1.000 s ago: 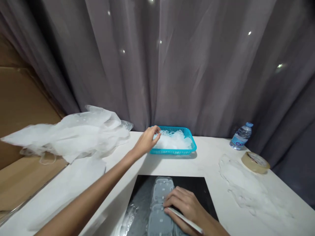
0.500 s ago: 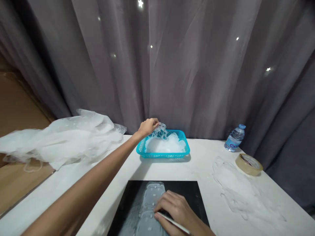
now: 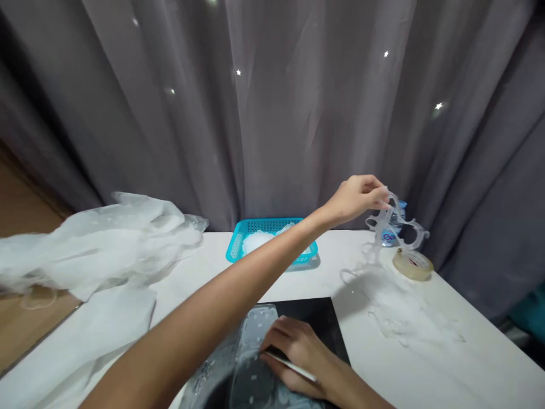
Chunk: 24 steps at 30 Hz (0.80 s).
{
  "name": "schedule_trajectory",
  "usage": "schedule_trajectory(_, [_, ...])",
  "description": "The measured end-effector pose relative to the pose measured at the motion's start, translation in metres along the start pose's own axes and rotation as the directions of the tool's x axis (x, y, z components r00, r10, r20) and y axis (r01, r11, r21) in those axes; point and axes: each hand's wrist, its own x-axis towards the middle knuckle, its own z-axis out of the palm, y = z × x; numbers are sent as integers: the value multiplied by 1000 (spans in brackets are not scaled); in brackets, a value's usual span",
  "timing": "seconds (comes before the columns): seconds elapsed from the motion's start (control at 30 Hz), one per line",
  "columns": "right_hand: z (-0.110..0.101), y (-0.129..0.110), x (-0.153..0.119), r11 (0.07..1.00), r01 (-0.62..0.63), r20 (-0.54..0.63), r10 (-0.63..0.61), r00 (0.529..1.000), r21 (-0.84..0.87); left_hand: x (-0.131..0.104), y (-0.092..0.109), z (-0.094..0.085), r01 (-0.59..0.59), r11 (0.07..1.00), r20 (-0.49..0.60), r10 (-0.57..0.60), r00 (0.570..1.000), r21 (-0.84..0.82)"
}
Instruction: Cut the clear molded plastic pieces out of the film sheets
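My left hand (image 3: pixel 360 196) is stretched out to the right, its fingertips pinching a limp, translucent plastic offcut (image 3: pixel 411 230) with looping cut-outs. The offcut hangs in front of the water bottle (image 3: pixel 389 236). Below it, more clear plastic scraps (image 3: pixel 409 312) lie on the white table. My right hand (image 3: pixel 292 352) rests over the black mat (image 3: pixel 317 312), closed around a thin white pen-like tool (image 3: pixel 293 368). Under and beside that hand lies a clear plastic sheet (image 3: pixel 255 332) with rounded shapes and small pale dots.
A turquoise basket (image 3: pixel 240 224) with white translucent pieces stands at the back, partly behind my left forearm. Beside the bottle lies a tape roll (image 3: pixel 413 266). White plastic sheets (image 3: pixel 106 244) are heaped at left by a cardboard box (image 3: pixel 29 199). A grey curtain (image 3: pixel 276 113) hangs behind.
My left hand has moved from the basket across to the right, with the plastic offcut now hanging near the bottle. My right hand stays at the mat. The view has shifted slightly.
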Motion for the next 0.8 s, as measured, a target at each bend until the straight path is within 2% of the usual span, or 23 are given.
schedule_trajectory(0.07, [-3,0,0,1000,3,-12,-3,1000,-22,6,-1,13,37,999,14,-37,999,23])
schedule_trajectory(0.13, [-4,0,-1,999,12,-20,-12,1000,-40,-1,-6,18,79,993,37,-83,996,88])
schedule_trajectory(0.2, [-4,1,-1,998,24,-17,-25,1000,-55,-19,-12,17,115,977,44,-125,991,180])
schedule_trajectory(0.3, [-2,3,-1,997,52,4,-52,999,-57,-59,-18,4,150,937,-6,-157,988,316])
schedule_trajectory(0.47, [-3,4,0,997,75,-11,-75,997,-25,-141,-13,-25,203,898,-43,-203,978,390])
schedule_trajectory(0.53, [-5,4,-2,996,85,-43,-85,995,-8,-182,-13,-35,237,892,-46,-238,970,386])
schedule_trajectory(0.6, [-7,2,-4,997,78,-54,-77,996,18,-230,-19,-41,320,872,-81,-312,946,370])
schedule_trajectory(0.67, [-11,1,-6,995,42,-35,-38,999,94,-281,-32,-43,429,847,-150,-402,903,312])
schedule_trajectory(0.7, [-14,0,-7,987,6,-25,-2,1000,159,-304,-39,-42,455,842,-208,-409,889,288])
schedule_trajectory(0.73, [-16,-1,-7,971,-39,-20,45,999,235,-326,-46,-40,456,846,-248,-395,884,276])
schedule_trajectory(0.8, [-19,-1,-8,913,-140,-23,162,987,382,-357,-56,-34,448,847,-243,-388,889,287])
